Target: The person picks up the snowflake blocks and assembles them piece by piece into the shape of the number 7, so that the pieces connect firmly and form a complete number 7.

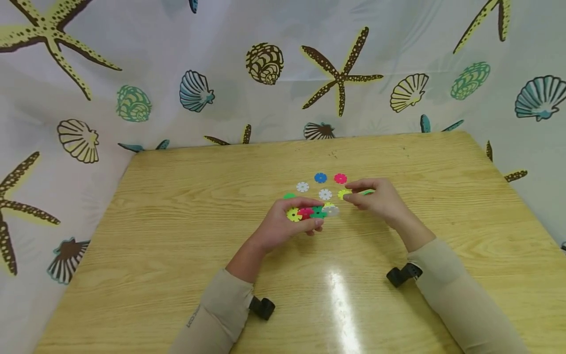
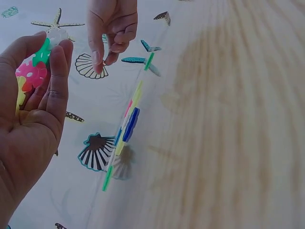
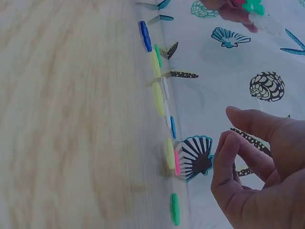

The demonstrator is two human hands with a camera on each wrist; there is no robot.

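My left hand holds a short chain of notched plastic discs, raised off the table. Yellow, pink, green and whitish discs are linked in that row, and the left wrist view shows the pink disc near my palm. To the right, my right hand hovers by a loose yellow disc. In the right wrist view, thumb and forefinger stand apart with nothing between them. A green disc lies partly hidden behind that hand.
Loose discs lie beyond the hands: a blue disc, a pink disc, two white discs, and a green disc. The wooden table meets a shell-patterned cloth at its back edge.
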